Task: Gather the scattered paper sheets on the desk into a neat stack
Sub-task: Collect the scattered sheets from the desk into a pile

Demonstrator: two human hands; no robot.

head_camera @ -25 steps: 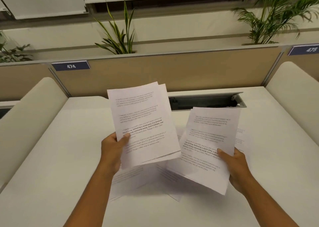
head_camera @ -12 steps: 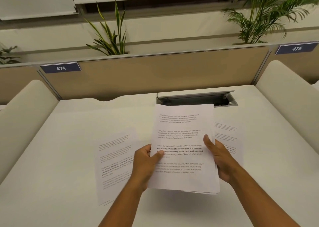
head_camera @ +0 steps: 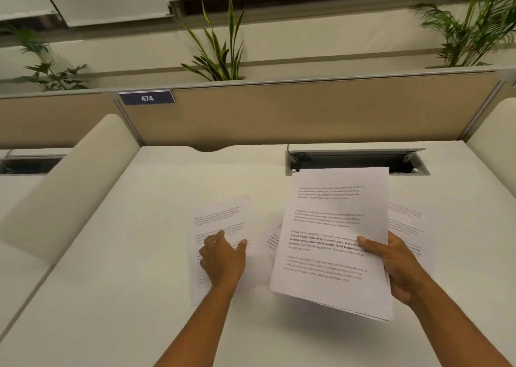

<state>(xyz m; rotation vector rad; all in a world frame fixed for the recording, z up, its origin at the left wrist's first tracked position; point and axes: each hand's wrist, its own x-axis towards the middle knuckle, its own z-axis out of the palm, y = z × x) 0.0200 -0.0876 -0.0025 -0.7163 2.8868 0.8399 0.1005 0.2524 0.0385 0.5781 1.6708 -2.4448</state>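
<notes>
The right hand (head_camera: 399, 266) grips a bundle of white printed paper sheets (head_camera: 332, 244), lifted clear of the white rectangular desk (head_camera: 125, 269), its thumb pressed across the front of the top page and its fingers closed behind the right edge. Just left of that bundle, a single printed sheet (head_camera: 223, 221) lies flat on the desk with the left hand (head_camera: 222, 260) resting on it, fingers curled loosely and thumb stretched toward the bundle, clasping nothing that can be seen. Another printed sheet (head_camera: 407, 221) lies on the desk just right of the bundle, partly hidden behind it. A narrow strip of a further page (head_camera: 275, 239) shows at the bundle's left edge. Behind the bundle's top edge sits the grey cable box recessed in the desk (head_camera: 357, 161).
</notes>
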